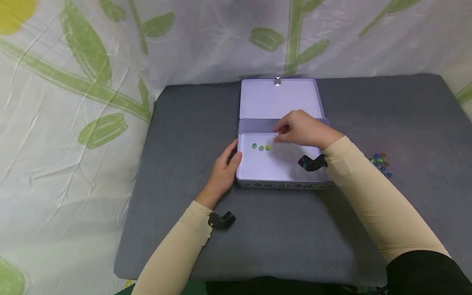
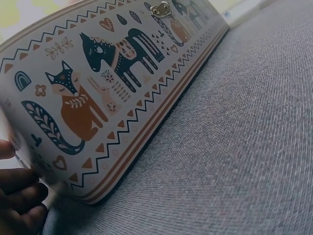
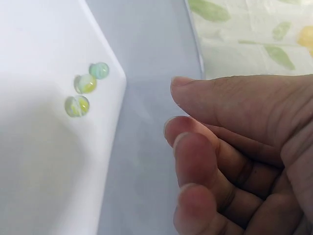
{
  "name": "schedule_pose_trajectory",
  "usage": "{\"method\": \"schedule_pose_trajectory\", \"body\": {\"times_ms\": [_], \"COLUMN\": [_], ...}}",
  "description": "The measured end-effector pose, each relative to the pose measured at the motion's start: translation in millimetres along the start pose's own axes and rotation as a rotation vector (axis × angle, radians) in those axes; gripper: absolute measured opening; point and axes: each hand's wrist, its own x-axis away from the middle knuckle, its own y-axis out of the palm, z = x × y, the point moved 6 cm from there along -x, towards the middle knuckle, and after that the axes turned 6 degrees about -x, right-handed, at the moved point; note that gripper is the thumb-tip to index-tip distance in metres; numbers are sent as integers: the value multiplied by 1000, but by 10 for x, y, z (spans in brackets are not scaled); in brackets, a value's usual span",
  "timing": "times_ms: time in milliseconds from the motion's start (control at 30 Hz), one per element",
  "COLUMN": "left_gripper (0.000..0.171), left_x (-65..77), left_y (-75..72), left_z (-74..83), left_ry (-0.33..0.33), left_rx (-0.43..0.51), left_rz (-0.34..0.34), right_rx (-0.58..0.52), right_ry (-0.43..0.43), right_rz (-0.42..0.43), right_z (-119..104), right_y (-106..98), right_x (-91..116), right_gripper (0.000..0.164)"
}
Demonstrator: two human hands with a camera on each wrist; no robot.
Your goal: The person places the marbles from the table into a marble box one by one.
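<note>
A tin box (image 1: 284, 185) printed with animals (image 2: 78, 98) stands open on the table, its white lid (image 1: 280, 98) folded back. Inside, toward the left, lie three small glass marbles: a green one (image 1: 254, 146) and two yellow-green ones, the nearer a yellow marble (image 3: 77, 106) in the right wrist view. My left hand (image 1: 223, 174) holds the box's left side, thumb at the rim and fingers against the outer wall. Over the box's interior hovers my right hand (image 1: 304, 129), fingers loosely bent and thumb apart from them; nothing shows between them (image 3: 195, 156).
To the right of the box, partly behind the right sleeve, lies a group of several small coloured marbles (image 1: 380, 160) on the grey table (image 1: 199, 123). A white sheet (image 1: 206, 45) painted with green leaves hangs behind and to the left.
</note>
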Motion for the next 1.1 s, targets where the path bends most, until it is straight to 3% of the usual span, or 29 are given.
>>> {"method": "schedule_pose_trajectory", "body": {"times_ms": [567,1100], "left_gripper": [57,56], "left_x": [7,9], "left_y": [-49,-56], "left_z": [-27,-12], "left_ry": [3,-25], "left_rx": [-2,-12], "left_rz": [-3,0], "right_rx": [28,8], "right_ry": [82,208], "right_rz": [90,160], "right_z": [37,378], "right_y": [-369,-571], "right_x": [371,791], "right_gripper": [24,31]}}
